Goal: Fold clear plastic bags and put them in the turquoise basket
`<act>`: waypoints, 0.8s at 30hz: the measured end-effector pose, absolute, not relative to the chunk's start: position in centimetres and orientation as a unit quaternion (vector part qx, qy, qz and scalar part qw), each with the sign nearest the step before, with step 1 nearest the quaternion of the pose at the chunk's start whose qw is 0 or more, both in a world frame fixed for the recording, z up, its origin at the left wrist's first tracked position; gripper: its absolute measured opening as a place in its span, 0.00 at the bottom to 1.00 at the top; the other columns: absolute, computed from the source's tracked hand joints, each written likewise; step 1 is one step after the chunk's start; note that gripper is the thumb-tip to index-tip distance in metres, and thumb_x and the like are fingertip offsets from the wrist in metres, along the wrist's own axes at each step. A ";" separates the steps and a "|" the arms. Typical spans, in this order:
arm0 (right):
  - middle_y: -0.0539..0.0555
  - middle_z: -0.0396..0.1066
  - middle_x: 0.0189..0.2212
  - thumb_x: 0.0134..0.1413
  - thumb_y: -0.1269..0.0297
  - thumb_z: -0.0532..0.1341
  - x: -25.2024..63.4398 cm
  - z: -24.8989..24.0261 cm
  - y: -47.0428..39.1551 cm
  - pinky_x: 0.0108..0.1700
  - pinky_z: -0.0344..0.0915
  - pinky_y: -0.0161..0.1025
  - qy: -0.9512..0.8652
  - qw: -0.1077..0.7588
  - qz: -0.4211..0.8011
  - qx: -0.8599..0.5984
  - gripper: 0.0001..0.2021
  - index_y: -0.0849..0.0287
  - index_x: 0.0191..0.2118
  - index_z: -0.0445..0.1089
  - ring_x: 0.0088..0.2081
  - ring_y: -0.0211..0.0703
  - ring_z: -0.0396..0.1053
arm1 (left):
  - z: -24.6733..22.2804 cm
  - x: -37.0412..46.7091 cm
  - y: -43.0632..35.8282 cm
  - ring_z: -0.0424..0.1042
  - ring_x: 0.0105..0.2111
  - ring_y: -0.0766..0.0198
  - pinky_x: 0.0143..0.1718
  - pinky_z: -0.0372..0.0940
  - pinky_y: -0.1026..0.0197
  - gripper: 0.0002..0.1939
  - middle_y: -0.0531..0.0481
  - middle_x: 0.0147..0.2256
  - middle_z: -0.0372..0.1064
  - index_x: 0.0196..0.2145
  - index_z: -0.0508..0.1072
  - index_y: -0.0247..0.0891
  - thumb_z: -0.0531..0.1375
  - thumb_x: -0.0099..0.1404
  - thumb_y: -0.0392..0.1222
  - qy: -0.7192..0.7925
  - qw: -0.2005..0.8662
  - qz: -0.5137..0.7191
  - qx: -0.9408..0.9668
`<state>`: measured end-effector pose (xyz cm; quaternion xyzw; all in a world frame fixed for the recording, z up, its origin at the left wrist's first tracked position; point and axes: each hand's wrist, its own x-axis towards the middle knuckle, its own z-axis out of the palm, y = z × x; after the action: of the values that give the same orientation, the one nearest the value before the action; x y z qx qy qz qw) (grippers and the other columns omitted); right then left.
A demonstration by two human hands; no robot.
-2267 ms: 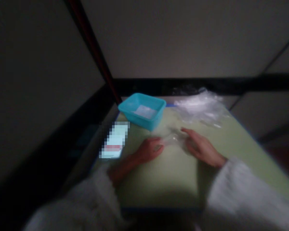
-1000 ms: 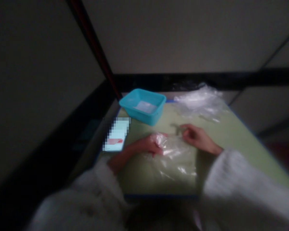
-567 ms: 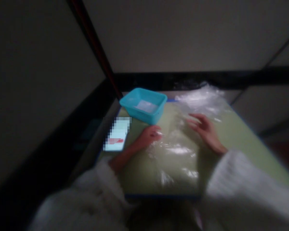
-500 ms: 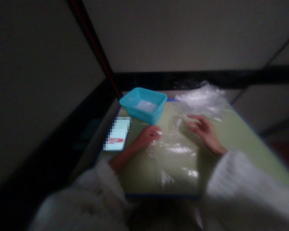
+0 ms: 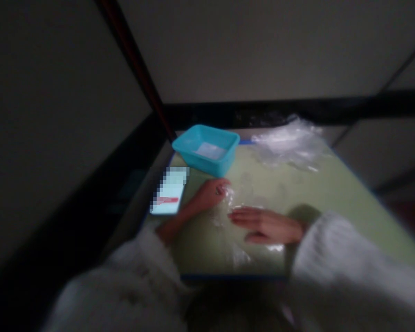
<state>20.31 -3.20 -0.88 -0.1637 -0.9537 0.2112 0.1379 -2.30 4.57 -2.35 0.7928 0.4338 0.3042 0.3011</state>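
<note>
A clear plastic bag [image 5: 240, 256] lies flat on the yellow-green tabletop, shiny with creases and hard to trace at its edges. My left hand [image 5: 212, 192] is closed at the bag's upper left, its curled fingers gripping the plastic. Stretched out flat with the palm down, my right hand [image 5: 264, 224] rests over the middle of the bag. Its fingers point left, and the thumb is apart, nearer to me.
A turquoise plastic basket [image 5: 224, 166] stands at the back left with a white paper-like piece inside. Crumpled clear plastic bags [image 5: 290, 143] lie at the back right. A lit phone [image 5: 171, 189], partly blurred out, is by the left edge. Walls rise behind the table [image 5: 339, 198].
My right hand has come down and left from the bag's upper right, turning from raised, bent fingers to lying flat over the plastic. My left hand stays in place.
</note>
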 end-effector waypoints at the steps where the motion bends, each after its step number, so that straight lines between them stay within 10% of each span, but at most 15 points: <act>1: 0.63 0.57 0.60 0.61 0.60 0.54 20.2 -1.0 -3.3 0.63 0.50 0.47 -0.958 0.128 0.203 -0.157 0.25 0.64 0.61 0.55 0.63 0.46 0.48 | -2.3 -2.3 4.5 0.72 0.34 0.61 0.37 0.66 0.62 0.14 0.48 0.32 0.74 0.37 0.75 0.36 0.57 0.53 0.29 0.442 0.242 0.299 0.810; 10: 0.65 0.52 0.62 0.61 0.56 0.54 19.8 -1.4 -3.7 0.65 0.44 0.49 -0.961 0.118 0.198 -0.152 0.29 0.67 0.63 0.52 0.65 0.48 0.44 | -1.9 -3.4 4.0 0.72 0.37 0.61 0.40 0.66 0.60 0.09 0.46 0.34 0.73 0.35 0.73 0.35 0.53 0.65 0.34 0.410 -0.114 0.343 0.838; 19: 0.58 0.71 0.42 0.62 0.63 0.53 21.3 -0.1 -2.8 0.46 0.65 0.43 -0.867 0.289 0.235 -0.332 0.10 0.58 0.44 0.67 0.45 0.45 0.68 | -1.5 -3.0 3.4 0.72 0.37 0.63 0.38 0.67 0.62 0.08 0.46 0.37 0.71 0.39 0.70 0.35 0.53 0.64 0.34 0.416 -0.082 0.412 0.807; 24: 0.55 0.68 0.30 0.53 0.55 0.60 24.5 -1.4 -0.1 0.34 0.62 0.42 -0.795 0.291 0.160 -0.507 0.11 0.58 0.33 0.65 0.32 0.46 0.66 | -1.8 -1.2 1.4 0.70 0.37 0.60 0.38 0.67 0.60 0.06 0.47 0.34 0.71 0.36 0.69 0.36 0.54 0.60 0.35 0.388 -0.052 0.339 0.855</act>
<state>24.55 -0.14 -1.35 -0.5069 -0.7953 0.1599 0.2914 -1.23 1.42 -1.83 0.8554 0.3877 0.3393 -0.0522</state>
